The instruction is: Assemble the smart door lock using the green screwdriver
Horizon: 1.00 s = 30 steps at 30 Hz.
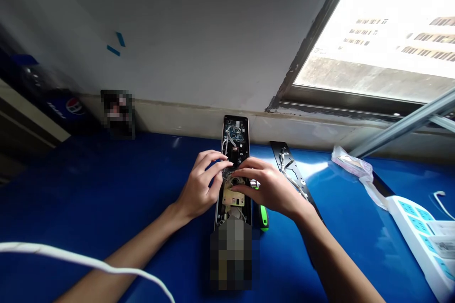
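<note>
A long, narrow black housing point(249, 151) lies open on the blue table, its far end near the wall. Inside it are a circuit board point(236, 133), white wires and a yellowish metal plate point(232, 197). My left hand point(204, 180) is at the housing's left edge, fingers apart and reaching over its middle. From the right, my right hand point(265, 182) reaches over the plate's upper part, with thumb and fingers spread apart. Nothing shows between the fingers of either hand. The near end of the housing is hidden by a pixelated patch.
A green and black handle point(263, 218) lies right of the housing, beside a black panel with wires point(293, 170). Farther right are a plastic bag point(351, 163) and a white power strip point(414, 232). A white cable point(88, 262) crosses the lower left; a Pepsi bottle point(67, 106) stands back left.
</note>
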Each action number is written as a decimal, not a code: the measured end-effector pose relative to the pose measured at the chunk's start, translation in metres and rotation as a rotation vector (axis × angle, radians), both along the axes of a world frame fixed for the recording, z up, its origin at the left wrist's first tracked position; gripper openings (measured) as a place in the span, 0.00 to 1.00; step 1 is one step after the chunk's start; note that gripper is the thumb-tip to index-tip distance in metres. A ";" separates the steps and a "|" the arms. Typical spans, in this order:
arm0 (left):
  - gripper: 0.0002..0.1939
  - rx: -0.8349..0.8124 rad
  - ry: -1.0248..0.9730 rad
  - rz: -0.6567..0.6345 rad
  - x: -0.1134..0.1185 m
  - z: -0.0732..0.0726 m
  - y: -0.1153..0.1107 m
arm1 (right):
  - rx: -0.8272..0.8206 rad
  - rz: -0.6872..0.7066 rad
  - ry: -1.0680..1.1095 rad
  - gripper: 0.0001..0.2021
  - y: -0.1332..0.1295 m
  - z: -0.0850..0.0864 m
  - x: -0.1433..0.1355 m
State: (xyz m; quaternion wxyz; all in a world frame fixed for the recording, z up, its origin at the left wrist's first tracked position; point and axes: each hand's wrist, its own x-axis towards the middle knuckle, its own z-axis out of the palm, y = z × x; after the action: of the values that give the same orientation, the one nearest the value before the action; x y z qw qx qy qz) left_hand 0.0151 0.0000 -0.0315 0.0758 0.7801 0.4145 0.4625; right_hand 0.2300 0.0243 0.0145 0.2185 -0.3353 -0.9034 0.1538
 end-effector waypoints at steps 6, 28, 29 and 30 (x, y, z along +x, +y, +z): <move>0.19 0.020 -0.008 -0.009 0.007 0.009 0.000 | 0.091 0.063 0.084 0.09 -0.003 0.008 0.006; 0.10 -0.022 0.636 -0.332 0.086 0.031 0.018 | 0.023 -0.264 -0.509 0.04 0.012 -0.003 0.096; 0.10 -0.023 0.649 -0.329 0.087 0.030 0.018 | 0.013 -0.265 -0.519 0.04 0.013 -0.004 0.096; 0.10 -0.025 0.660 -0.327 0.088 0.029 0.017 | 0.004 -0.267 -0.528 0.04 0.015 -0.005 0.096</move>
State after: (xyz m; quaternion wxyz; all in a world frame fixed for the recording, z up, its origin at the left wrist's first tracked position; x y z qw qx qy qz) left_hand 0.1033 0.0175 -0.0021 0.0202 0.9422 0.2920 0.1628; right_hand 0.3263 0.0391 0.0092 -0.0050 -0.4794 -0.8771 0.0294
